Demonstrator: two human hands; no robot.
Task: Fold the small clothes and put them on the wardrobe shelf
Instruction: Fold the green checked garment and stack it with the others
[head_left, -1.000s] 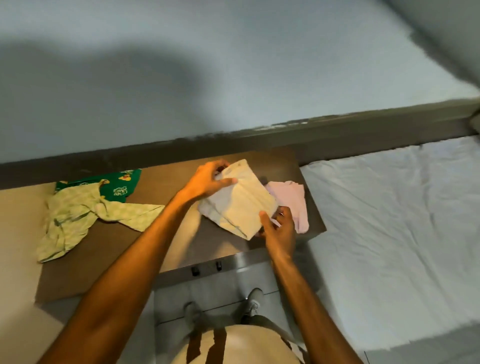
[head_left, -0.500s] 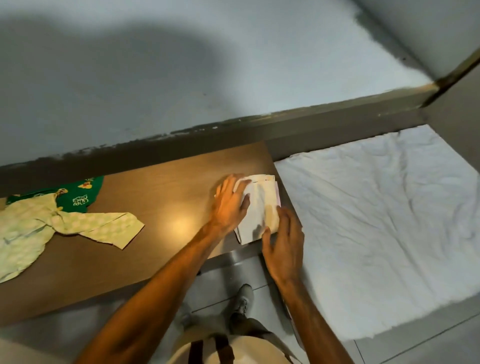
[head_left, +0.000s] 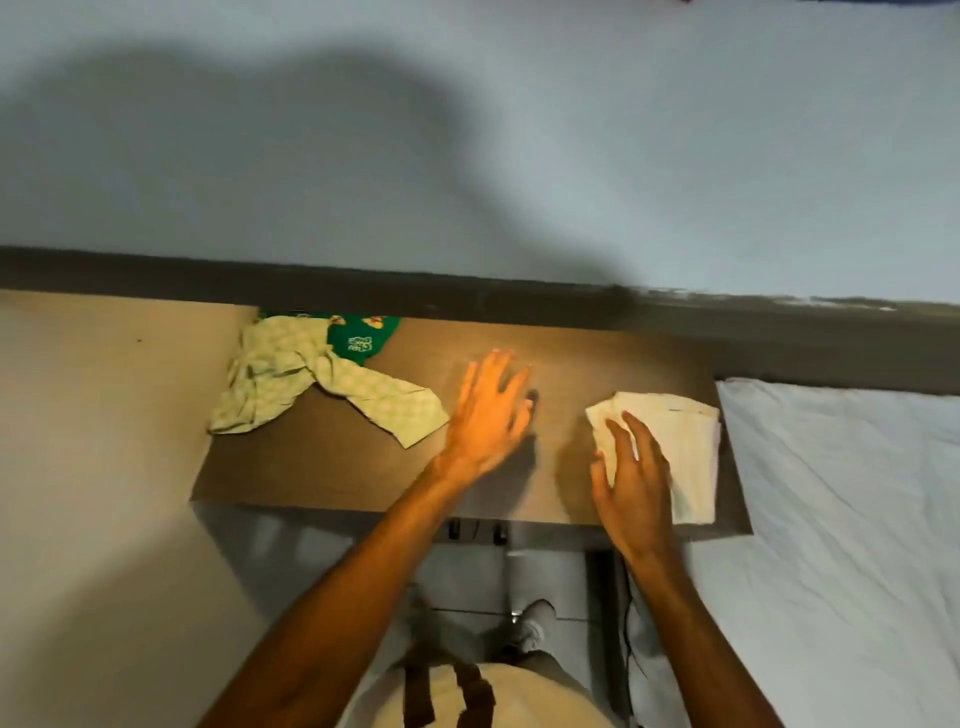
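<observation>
Head view, looking down over a brown wooden surface set against a pale wall with a dark strip along its base.

Left hand: held over the middle of the surface, palm down, fingers spread wide and straight, gripping nothing. It is lit warm orange from above. Whether the palm touches the wood cannot be told; a shadow sits just beside it on the right.

Right hand: near the front right of the surface, palm down, fingers loosely spread and extended, not closed on anything. Its fingertips lie over the left edge of the folded cloth.

Folded cloth: cream, a compact folded stack, lying flat at the right end of the surface, close to the edge next to the bed. Layers show along its far edge.

Unfolded clothes: a pale green checked garment lies crumpled at the back left of the surface, one leg or sleeve stretched toward the left hand but apart from it. A dark green printed garment sits behind it against the dark strip, partly covered by the checked one.

Bed: white wrinkled sheet, just beside the right end of the surface.

Below: the person's shoes on a grey tiled floor under the front edge.
</observation>
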